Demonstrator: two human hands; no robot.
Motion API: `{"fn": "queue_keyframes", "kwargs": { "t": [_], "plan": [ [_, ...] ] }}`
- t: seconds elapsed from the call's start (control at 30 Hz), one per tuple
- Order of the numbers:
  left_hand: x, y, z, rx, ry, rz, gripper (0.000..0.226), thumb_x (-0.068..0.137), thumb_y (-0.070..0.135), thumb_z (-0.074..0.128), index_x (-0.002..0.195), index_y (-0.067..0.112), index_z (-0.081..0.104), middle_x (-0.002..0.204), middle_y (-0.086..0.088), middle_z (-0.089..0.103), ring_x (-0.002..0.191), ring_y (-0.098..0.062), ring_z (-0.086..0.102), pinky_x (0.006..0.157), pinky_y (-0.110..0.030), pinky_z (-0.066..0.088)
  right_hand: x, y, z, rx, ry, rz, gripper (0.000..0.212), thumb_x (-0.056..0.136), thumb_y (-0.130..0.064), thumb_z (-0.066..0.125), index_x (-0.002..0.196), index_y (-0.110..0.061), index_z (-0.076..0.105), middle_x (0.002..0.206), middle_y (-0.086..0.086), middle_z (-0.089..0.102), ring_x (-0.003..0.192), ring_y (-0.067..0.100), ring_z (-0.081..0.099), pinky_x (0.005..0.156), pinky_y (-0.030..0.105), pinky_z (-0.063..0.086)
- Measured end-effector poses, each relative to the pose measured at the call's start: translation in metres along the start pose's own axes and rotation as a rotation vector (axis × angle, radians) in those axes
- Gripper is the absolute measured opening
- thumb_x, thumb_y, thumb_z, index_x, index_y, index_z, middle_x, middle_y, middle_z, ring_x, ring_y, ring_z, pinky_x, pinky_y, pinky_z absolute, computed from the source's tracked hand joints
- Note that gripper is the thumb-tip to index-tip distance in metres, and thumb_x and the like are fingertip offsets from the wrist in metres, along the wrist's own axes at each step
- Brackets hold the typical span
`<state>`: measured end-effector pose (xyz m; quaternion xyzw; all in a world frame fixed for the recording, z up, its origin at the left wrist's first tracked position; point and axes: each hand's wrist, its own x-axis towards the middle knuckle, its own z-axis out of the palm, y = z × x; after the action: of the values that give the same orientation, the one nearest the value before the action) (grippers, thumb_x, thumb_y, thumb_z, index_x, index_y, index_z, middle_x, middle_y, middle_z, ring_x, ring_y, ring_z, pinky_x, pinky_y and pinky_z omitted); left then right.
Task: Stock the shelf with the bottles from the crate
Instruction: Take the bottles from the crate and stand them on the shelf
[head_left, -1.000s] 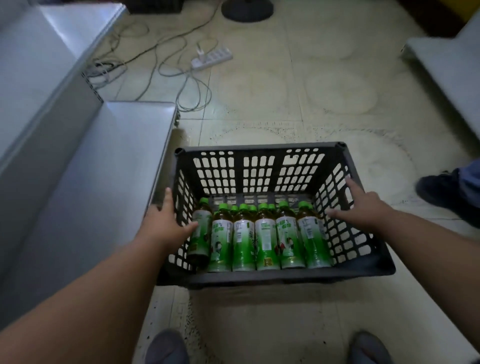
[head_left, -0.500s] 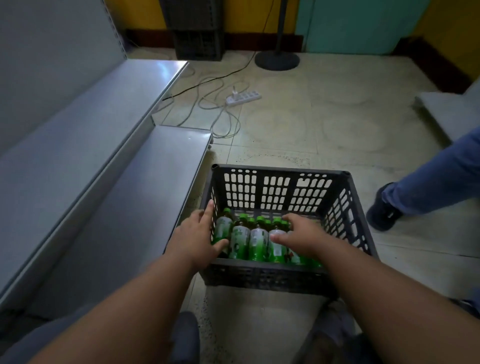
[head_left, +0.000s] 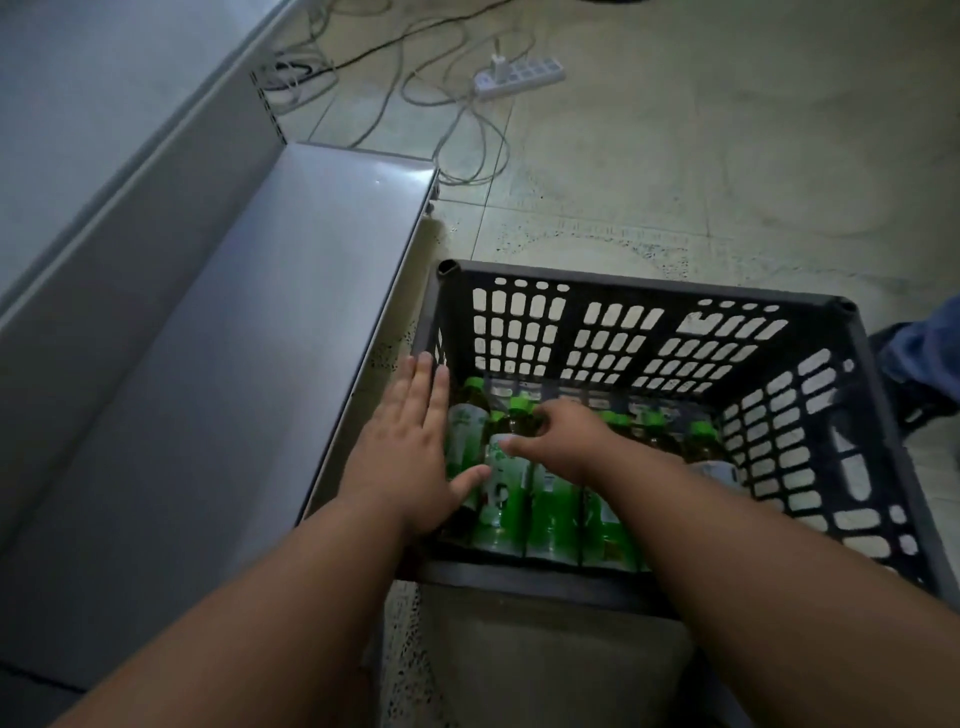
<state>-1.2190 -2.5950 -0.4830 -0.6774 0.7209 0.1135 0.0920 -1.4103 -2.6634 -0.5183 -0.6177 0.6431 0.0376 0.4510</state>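
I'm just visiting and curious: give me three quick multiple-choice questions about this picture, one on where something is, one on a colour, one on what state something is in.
1. Where does the crate stand?
A. on the shelf
B. on the floor beside the shelf
C. on a chair

2. What colour are the bottle caps?
A. green
B. red
C. white

3. How is the left hand held?
A. in a fist
B. gripping a cable
C. flat, fingers straight

Answers:
1 B: the crate rests on the tiled floor, right of the grey shelf.
2 A: every cap in view is green.
3 C: its fingers lie stretched out at the crate's left wall, while the right hand reaches onto the bottles.
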Motion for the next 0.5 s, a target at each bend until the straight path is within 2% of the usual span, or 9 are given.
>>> {"fn": "queue_keyframes", "kwargs": {
  "t": [0.07,0.13,0.2,0.27,0.37,0.43,0.5],
  "plan": [
    [0.001,-0.002,0.005,-0.012,-0.018,0.0,0.111,0.081,0.083,0.019,0.145,0.012,-0.037,0.15,-0.009,-0.048,0.139,-0.022,-0.042,0.122,-0.042,-0.008,0.019,-0.001,0.004,-0.02,-0.028,0.042,0.048,0.081,-0.055,0.074,0.111,-0.019,0.061,0.099,0.001,0.064,0.084,0.014,0.06,0.067,0.028,0.049],
    [0.003,-0.005,0.006,-0.012,-0.018,0.007,0.111,0.074,0.086,0.007,0.14,0.012,-0.042,0.148,-0.009,-0.05,0.138,-0.022,-0.044,0.121,-0.041,-0.011,0.036,-0.005,0.01,-0.057,-0.024,0.112,0.045,0.084,-0.053,0.073,0.107,-0.017,0.058,0.091,0.001,0.059,0.079,0.015,0.057,0.065,0.029,0.046],
    [0.003,-0.006,0.005,-0.04,-0.023,0.01,0.109,0.07,0.086,0.002,0.137,0.013,-0.044,0.149,-0.008,-0.05,0.138,-0.021,-0.044,0.12,-0.039,-0.013,0.05,-0.01,0.019,-0.118,-0.02,0.182,0.053,0.081,-0.059,0.072,0.107,-0.014,0.059,0.093,0.004,0.06,0.082,0.021,0.059,0.065,0.031,0.047],
    [0.003,-0.004,0.003,-0.072,-0.036,0.006,0.109,0.07,0.085,0.003,0.137,0.014,-0.045,0.148,-0.007,-0.05,0.138,-0.019,-0.044,0.119,-0.038,-0.014,0.06,-0.015,0.028,-0.208,-0.011,0.23,0.055,0.078,-0.063,0.072,0.105,-0.016,0.062,0.093,0.005,0.061,0.079,0.022,0.06,0.057,0.029,0.043],
    [0.003,-0.004,0.001,-0.027,-0.078,-0.003,0.109,0.069,0.085,-0.001,0.134,0.012,-0.049,0.145,-0.007,-0.054,0.137,-0.02,-0.046,0.12,-0.039,-0.012,0.064,-0.021,0.03,-0.15,0.01,0.292,0.048,0.076,-0.053,0.079,0.103,-0.018,0.061,0.096,0.004,0.06,0.075,0.02,0.056,0.051,0.029,0.039],
    [0.004,-0.003,-0.001,-0.008,-0.099,-0.01,0.108,0.07,0.085,-0.002,0.134,0.011,-0.049,0.145,-0.008,-0.054,0.137,-0.022,-0.046,0.121,-0.041,-0.01,0.065,-0.017,0.03,-0.056,0.003,0.282,0.057,0.073,-0.045,0.083,0.116,-0.017,0.058,0.111,0.005,0.058,0.089,0.023,0.058,0.061,0.033,0.047],
    [0.003,-0.002,-0.004,0.012,-0.108,-0.007,0.108,0.072,0.084,-0.002,0.135,0.009,-0.047,0.146,-0.011,-0.052,0.137,-0.023,-0.046,0.121,-0.042,-0.011,0.06,-0.012,0.034,0.041,0.035,0.223,0.08,0.07,-0.043,0.085,0.135,-0.019,0.046,0.129,0.008,0.048,0.111,0.029,0.056,0.081,0.041,0.054]
  ]
}}
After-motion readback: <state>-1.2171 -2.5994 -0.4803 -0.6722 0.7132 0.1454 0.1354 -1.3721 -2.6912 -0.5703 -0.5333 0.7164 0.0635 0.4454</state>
